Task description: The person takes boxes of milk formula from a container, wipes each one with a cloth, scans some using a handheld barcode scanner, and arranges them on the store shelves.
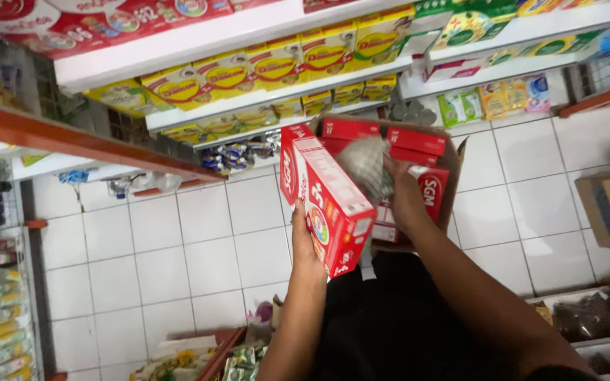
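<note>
1. Progress, judged from how things lie: one red box [330,204] is out of the brown carton [453,187] and up in the air. Several more red boxes [418,141] sit packed inside the carton, so most of the lot is yet to come out.
2. Left hand [306,243] grips the lifted red box from below, fingers wrapped on its near edge.
3. Right hand [400,190] is down in the carton by a crumpled clear plastic wrap [365,166]; it seems to touch the wrap, but whether the fingers are closed I cannot tell.
4. Lifted box sits above the tiled floor [178,247], just left of the carton, below the shelves [248,99] of yellow boxes [277,67].
5. Its long axis runs from upper left, away from the person, to lower right, toward them; near end tips down, broad printed face turned right.
</note>
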